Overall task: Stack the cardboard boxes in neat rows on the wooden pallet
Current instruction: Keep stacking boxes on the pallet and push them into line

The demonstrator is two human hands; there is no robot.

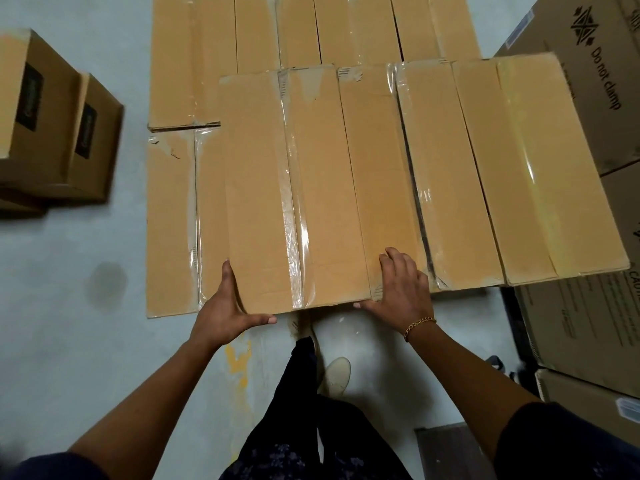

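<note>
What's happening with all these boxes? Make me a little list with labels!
Top row: three brown taped cardboard boxes, side by side
Leftmost top box: both hands are on it
Left hand: fingers along its left side, thumb along its near edge
Right hand: lying on top by the near edge, where it meets the next box
Underneath: lower brown cardboard boxes
Far left: two smaller brown boxes with black labels
Right: big printed cartons, one reading "Do not clamp"
Wooden pallet: hidden
</note>
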